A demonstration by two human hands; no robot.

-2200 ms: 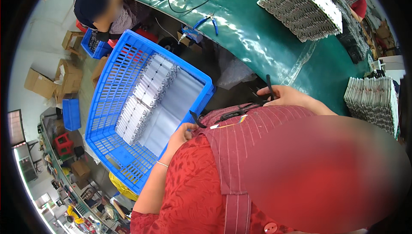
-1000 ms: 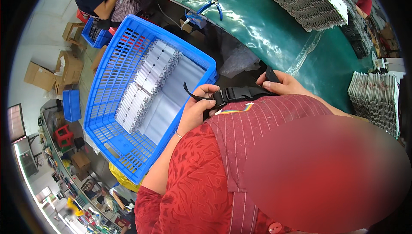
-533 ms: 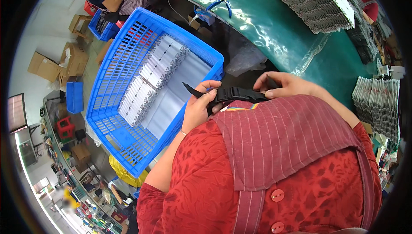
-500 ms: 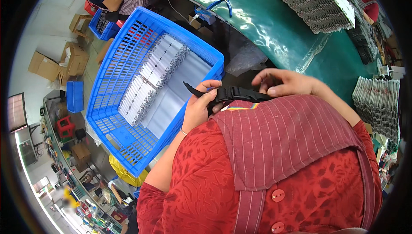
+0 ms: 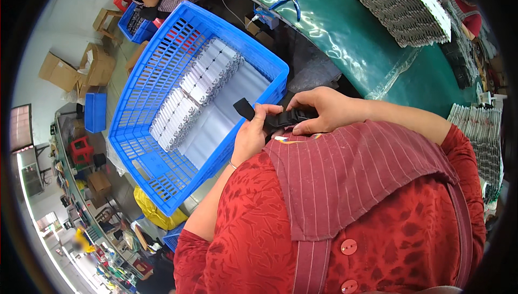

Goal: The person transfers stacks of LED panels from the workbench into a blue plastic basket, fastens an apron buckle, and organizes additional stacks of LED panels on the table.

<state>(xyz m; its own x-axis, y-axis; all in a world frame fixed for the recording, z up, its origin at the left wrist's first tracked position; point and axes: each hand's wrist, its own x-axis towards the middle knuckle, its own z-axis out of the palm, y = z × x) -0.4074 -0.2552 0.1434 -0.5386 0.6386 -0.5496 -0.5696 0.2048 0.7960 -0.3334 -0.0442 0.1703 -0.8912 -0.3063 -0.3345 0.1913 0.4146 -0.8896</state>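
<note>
Pinched at chest height, the black webbing strap with its plastic buckle [image 5: 275, 117] is held by both hands: the left hand [image 5: 252, 138] closes its grip on the loose tail, the right hand [image 5: 322, 111] pinches the buckle end. Its long axis runs left to right, tail pointing toward the blue slatted plastic crate [image 5: 162, 132]. A slack left grip could let the tail slide out of the buckle.

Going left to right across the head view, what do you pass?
Cardboard boxes → blue crate holding white parts → left hand gripping a black strap → right hand → grey stack on the green table.
</note>
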